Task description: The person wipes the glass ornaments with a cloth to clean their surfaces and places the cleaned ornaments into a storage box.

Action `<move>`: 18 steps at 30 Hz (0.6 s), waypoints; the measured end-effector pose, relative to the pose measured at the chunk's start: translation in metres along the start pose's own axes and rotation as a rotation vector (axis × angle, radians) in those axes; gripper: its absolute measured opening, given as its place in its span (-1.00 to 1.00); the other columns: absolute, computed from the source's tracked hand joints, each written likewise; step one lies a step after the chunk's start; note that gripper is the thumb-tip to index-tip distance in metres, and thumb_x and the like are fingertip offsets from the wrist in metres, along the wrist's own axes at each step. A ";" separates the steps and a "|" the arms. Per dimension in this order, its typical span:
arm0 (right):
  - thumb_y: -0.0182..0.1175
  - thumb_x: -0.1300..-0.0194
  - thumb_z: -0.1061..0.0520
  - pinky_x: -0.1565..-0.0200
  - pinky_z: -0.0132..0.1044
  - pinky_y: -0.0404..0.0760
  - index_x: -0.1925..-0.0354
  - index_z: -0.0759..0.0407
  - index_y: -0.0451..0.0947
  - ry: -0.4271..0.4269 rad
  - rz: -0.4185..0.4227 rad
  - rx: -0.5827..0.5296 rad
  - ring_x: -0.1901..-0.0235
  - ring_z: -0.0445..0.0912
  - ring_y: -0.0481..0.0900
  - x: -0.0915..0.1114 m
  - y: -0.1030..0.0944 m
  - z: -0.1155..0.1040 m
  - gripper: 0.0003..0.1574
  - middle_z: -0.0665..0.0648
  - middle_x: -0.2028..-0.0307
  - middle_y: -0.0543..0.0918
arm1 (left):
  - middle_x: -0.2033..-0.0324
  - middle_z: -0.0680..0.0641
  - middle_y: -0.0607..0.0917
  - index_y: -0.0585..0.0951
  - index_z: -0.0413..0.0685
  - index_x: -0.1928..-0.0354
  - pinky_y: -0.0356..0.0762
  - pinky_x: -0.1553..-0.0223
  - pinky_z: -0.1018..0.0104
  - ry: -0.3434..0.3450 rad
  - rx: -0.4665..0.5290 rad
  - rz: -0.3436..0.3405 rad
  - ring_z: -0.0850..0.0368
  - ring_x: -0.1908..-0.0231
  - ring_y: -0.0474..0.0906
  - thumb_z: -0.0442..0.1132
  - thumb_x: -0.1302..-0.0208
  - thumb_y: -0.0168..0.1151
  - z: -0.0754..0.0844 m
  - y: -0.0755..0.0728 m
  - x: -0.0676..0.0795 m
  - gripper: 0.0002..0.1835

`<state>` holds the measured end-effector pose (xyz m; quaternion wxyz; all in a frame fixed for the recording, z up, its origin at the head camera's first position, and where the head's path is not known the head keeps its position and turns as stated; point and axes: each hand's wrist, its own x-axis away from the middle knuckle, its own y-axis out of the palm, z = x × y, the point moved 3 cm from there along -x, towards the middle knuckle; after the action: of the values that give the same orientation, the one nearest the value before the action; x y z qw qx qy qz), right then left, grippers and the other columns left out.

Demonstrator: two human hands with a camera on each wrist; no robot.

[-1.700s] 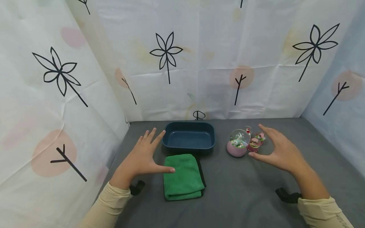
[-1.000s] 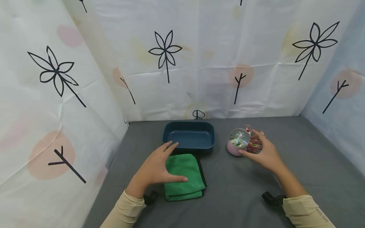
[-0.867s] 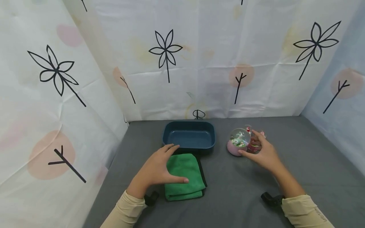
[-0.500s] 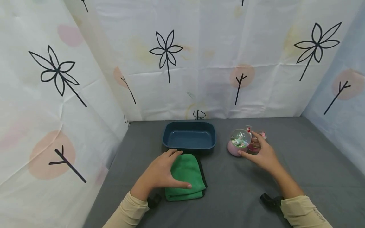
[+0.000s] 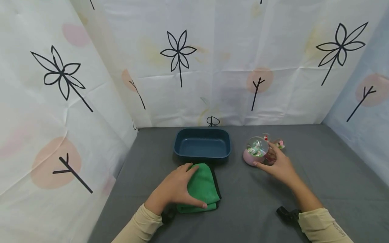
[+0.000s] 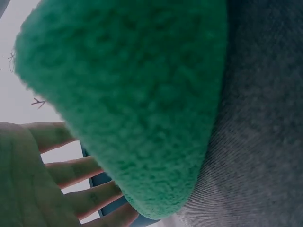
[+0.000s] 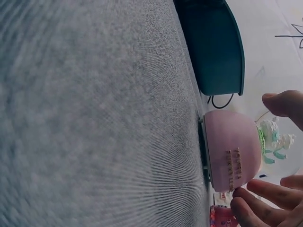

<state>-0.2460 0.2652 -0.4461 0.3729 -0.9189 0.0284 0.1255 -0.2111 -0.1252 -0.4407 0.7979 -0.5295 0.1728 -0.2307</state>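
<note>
My left hand arches over the left part of a folded green cloth with a dark edge. Its thumb lies across the near part and its fingertips are at the far-left edge; in the left wrist view, straight spread fingers pass partly behind the green pile. At the right, my right hand stands in a C shape beside a snow globe with a pink base and clear dome. In the right wrist view, fingertips are right at the base, while the thumb stands apart from it by the dome.
A dark blue rectangular tray stands just beyond the cloth. Smaller pink and red ornaments sit behind and right of the snow globe, partly hidden by my right hand. Patterned white curtain borders the grey tabletop behind and at the sides.
My left hand has come right and nearer, down over the green cloth. My right hand has moved left to the snow globe and stayed there. The globe and tray keep their places.
</note>
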 end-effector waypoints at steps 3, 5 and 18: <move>0.59 -0.24 0.01 -0.08 0.24 0.75 -0.60 0.38 0.10 0.000 -0.007 0.007 -0.17 0.42 0.67 -0.001 0.001 0.000 0.24 0.56 -0.29 0.58 | -0.55 -0.21 0.36 0.30 0.02 -0.63 0.54 -0.39 -0.22 -0.005 -0.008 -0.008 -0.20 -0.50 0.38 0.70 0.25 0.46 -0.001 0.002 0.000 0.44; 0.58 -0.24 0.02 -0.09 0.25 0.75 -0.59 0.37 0.11 0.001 -0.017 0.010 -0.18 0.43 0.66 0.000 0.001 -0.001 0.23 0.56 -0.29 0.57 | -0.54 -0.21 0.37 0.29 0.01 -0.63 0.54 -0.40 -0.21 0.000 -0.014 -0.009 -0.20 -0.49 0.38 0.69 0.24 0.46 -0.001 0.003 -0.001 0.44; 0.57 -0.26 0.06 -0.08 0.18 0.77 -0.59 0.42 0.09 0.025 -0.084 -0.031 -0.13 0.40 0.67 0.001 0.000 -0.002 0.22 0.52 -0.17 0.55 | -0.48 -0.20 0.45 0.29 -0.09 -0.62 0.43 -0.51 -0.18 0.038 -0.065 -0.054 -0.15 -0.46 0.44 0.57 0.16 0.55 -0.002 0.010 -0.004 0.39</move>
<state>-0.2441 0.2640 -0.4451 0.3631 -0.9265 -0.0078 0.0988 -0.2135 -0.1217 -0.4502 0.7703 -0.5551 0.1810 -0.2564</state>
